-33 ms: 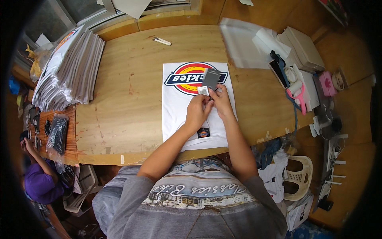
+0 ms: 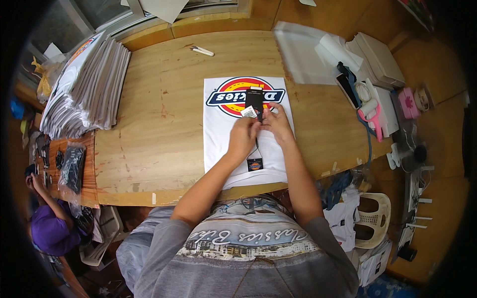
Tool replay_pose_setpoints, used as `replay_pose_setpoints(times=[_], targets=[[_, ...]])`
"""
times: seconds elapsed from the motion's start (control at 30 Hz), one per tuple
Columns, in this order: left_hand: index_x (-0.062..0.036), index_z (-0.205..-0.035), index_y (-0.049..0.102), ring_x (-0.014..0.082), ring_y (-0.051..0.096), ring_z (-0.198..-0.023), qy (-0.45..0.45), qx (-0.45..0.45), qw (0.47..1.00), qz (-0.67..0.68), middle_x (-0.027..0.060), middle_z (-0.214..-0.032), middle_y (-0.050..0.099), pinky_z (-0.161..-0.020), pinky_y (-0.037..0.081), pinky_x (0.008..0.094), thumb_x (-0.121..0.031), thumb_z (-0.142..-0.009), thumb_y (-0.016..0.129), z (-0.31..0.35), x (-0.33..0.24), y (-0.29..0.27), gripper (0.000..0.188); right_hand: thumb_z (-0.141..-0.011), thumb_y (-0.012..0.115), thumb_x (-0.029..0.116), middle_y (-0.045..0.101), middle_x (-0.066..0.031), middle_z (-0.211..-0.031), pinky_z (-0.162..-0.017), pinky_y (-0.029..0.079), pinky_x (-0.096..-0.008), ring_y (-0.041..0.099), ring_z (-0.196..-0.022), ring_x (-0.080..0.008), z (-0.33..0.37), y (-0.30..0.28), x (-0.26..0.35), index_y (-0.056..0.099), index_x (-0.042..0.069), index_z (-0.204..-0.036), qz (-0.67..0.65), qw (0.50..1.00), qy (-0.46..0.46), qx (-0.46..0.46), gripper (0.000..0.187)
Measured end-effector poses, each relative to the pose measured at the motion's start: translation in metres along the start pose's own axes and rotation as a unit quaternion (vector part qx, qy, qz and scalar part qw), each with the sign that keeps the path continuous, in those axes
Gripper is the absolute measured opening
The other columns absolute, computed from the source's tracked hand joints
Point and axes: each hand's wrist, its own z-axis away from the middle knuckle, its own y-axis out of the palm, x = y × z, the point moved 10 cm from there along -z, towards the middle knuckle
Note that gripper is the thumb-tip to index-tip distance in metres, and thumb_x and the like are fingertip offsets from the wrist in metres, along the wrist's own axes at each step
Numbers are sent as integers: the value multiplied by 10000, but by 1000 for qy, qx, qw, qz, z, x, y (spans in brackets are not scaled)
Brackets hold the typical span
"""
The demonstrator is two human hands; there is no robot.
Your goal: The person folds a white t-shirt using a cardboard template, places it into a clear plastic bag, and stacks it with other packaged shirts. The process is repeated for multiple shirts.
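Note:
A folded white T-shirt [image 2: 218, 141] lies on the table with its printed red, yellow and navy emblem turned away from me. Over the print rests a black hang tag [image 2: 254, 96], with a small white barcode label [image 2: 249, 112] at its lower end. Closed at that lower end is my left hand [image 2: 242, 137], its fingertips on the tag. My right hand [image 2: 279, 126] is just right of the tag, fingers loosely bent and parted. A thin dark string runs down from the fingers to the black neck label [image 2: 255, 164] by the shirt's collar.
A tall stack of folded white shirts [image 2: 92, 89] stands at the left. White thread snips [image 2: 202, 51] lie at the back. At right are clear plastic sheets [image 2: 303, 54], a phone [image 2: 348, 91] and pink-handled scissors [image 2: 376, 121]. Another person in purple [image 2: 54, 226] sits at lower left.
The hang tag has swung from a rightward tilt to nearly straight and now shows black rather than grey. My right fingers have parted from it. The string and neck label show more.

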Motion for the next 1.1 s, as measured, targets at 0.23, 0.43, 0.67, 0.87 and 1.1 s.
replay_pose_setpoints(times=[0.23,0.43,0.67,0.87,1.1], targets=[[-182,-1095,517,283,356,-1115,177,149,951,-206,90,-1214,403,-878,295,430,-228,-784,523,1,-15,-17,314,-772,516,50,555,-123,-876,-705,435,-321,540,-807,-246,113,21,79,536,14,-975,461,789,-401,-63,207],[-316,-1181,449,276,267,-1199,256,226,894,-290,48,-1338,265,-940,198,500,-400,-830,397,8,7,11,365,-699,521,34,528,-104,-1024,-830,386,-374,493,-953,-254,207,57,-4,551,14,-992,624,672,-392,70,296],[-114,-1038,550,278,416,-1049,142,159,961,-178,160,-1117,465,-853,343,412,-306,-792,503,-5,14,-8,316,-686,527,45,507,-111,-1093,-860,370,-382,470,-1016,-259,215,54,-19,537,15,-1022,650,656,-381,29,338],[-4,-602,562,316,552,-567,60,171,967,-178,163,-620,554,-544,446,383,-307,-645,658,25,-6,18,321,-676,540,61,514,-109,-1078,-848,377,-391,473,-1005,-262,213,57,-18,542,13,-1002,658,646,-387,15,329],[-11,-630,569,295,580,-602,-67,245,966,-52,156,-610,584,-574,460,364,-208,-644,664,19,7,17,219,-680,538,59,526,-111,-1039,-821,389,-398,484,-976,-264,214,57,-16,556,11,-958,650,655,-385,11,283]])
